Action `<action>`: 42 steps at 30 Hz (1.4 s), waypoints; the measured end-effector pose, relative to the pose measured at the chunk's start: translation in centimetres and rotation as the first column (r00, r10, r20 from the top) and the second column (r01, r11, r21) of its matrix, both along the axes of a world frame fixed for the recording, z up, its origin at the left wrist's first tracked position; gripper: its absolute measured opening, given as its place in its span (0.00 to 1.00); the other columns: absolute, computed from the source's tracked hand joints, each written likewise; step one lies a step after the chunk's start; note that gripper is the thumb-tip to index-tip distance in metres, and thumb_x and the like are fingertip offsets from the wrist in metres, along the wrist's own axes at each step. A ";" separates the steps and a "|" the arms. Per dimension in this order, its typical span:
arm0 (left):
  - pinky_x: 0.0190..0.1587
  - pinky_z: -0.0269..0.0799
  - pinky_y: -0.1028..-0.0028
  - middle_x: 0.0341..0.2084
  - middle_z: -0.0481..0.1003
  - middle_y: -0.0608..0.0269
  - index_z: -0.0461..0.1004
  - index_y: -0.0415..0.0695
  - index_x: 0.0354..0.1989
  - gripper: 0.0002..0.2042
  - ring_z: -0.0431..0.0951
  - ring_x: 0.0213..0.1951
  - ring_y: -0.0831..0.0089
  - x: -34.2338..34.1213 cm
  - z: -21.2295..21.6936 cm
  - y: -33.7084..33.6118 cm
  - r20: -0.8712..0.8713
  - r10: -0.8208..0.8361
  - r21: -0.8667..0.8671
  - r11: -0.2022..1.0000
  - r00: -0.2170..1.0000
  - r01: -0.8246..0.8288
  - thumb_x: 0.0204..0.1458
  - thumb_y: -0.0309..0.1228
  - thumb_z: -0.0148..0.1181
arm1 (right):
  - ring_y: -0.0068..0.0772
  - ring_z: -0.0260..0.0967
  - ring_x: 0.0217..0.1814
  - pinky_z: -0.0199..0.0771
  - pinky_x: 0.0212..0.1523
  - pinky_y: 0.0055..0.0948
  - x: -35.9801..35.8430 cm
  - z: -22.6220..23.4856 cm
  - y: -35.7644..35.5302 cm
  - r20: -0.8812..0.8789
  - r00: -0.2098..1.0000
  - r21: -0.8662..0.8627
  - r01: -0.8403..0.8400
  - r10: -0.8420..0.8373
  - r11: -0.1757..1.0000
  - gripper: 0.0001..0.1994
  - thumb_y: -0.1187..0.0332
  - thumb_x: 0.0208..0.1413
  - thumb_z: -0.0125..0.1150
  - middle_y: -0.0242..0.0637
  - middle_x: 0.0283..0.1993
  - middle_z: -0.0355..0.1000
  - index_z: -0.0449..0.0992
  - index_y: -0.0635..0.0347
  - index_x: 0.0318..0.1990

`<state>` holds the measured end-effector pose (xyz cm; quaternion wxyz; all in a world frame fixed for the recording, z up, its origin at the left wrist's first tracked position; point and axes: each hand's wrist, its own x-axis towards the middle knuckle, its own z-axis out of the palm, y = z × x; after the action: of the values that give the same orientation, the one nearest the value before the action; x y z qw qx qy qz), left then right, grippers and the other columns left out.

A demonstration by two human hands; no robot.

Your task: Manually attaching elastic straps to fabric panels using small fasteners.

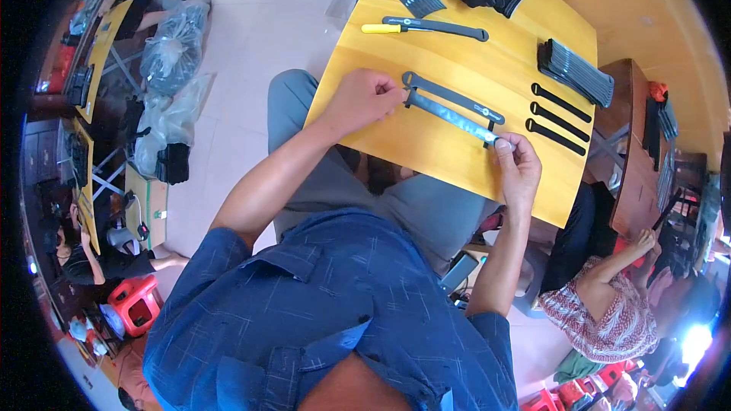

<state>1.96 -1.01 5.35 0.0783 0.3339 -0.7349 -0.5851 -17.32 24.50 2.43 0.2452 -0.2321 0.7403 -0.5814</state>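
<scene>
Two hands (pixel 365 100) (pixel 521 166) hold one strip (pixel 451 118) beside one strap (pixel 451 97).

I'm watching through the head camera, and this is a small workshop: bundled dark straps (pixel 576 72) sit on a yellow work table (pixel 506 61), more crossed-leg tables (pixel 101 61) line the left, a co-worker (pixel 601 316) handles something at right, with plastic sacks (pixel 173 49) and a red stool (pixel 138 303) around.
</scene>
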 end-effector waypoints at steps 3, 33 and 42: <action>0.25 0.71 0.74 0.18 0.78 0.64 0.80 0.38 0.27 0.13 0.77 0.20 0.78 -0.7 -0.9 -0.8 0.046 -0.003 -0.091 0.996 0.999 0.007 0.59 0.35 0.61 | 0.13 0.62 0.29 0.62 0.30 0.16 -0.8 -0.3 -0.5 -0.015 1.000 -0.017 -0.002 0.001 1.000 0.06 0.70 0.66 0.63 0.21 0.29 0.70 0.80 0.63 0.44; 0.32 0.72 0.53 0.22 0.77 0.46 0.77 0.39 0.23 0.13 0.79 0.28 0.46 -3.2 -1.1 -2.4 0.206 -0.085 -0.416 0.894 0.975 0.166 0.54 0.35 0.58 | 0.15 0.67 0.32 0.67 0.33 0.16 -2.3 -0.7 -2.6 0.022 0.993 0.069 0.116 -0.118 0.991 0.08 0.68 0.67 0.62 0.26 0.33 0.74 0.79 0.64 0.45; 0.32 0.72 0.52 0.22 0.77 0.45 0.77 0.39 0.23 0.13 0.79 0.28 0.45 -3.4 -1.2 -2.6 0.242 -0.091 -0.401 0.897 0.966 0.186 0.54 0.35 0.58 | 0.14 0.65 0.31 0.65 0.31 0.16 -2.3 -0.7 -3.0 0.011 0.991 0.089 0.134 -0.136 0.987 0.08 0.69 0.67 0.63 0.26 0.33 0.74 0.80 0.64 0.45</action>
<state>-1.47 -3.63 4.10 0.0254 0.3177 -0.8696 -0.3771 -19.61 21.51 1.74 0.2214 -0.1655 0.7772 -0.5652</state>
